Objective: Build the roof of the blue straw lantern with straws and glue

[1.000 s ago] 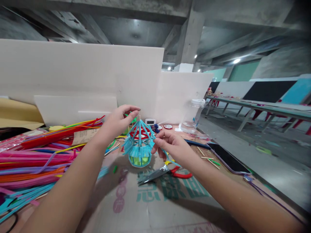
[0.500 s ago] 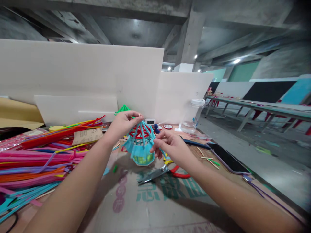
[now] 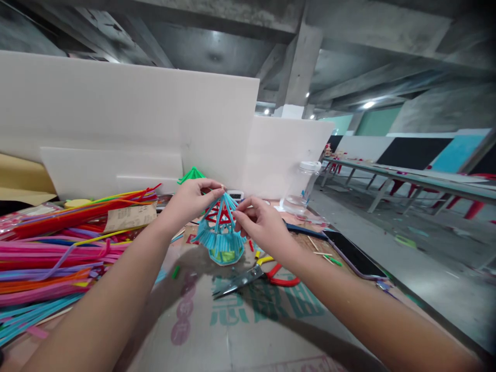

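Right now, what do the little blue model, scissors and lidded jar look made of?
Blue model: perhaps pipe cleaners; its ribbed matt look recalls loose blue strips. Scissors: metal blades, by their grey shine; smooth handles, likely plastic. Jar: glossy, see-through; plastic or glass, unclear.

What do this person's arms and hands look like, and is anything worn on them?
The bare, ungloved left hand and bare, ungloved right hand are ordinary human ones. No sleeve shows on the left forearm or right forearm, nor any watch, bracelet or cable. No ring shows on the fingers in view; some are hidden.
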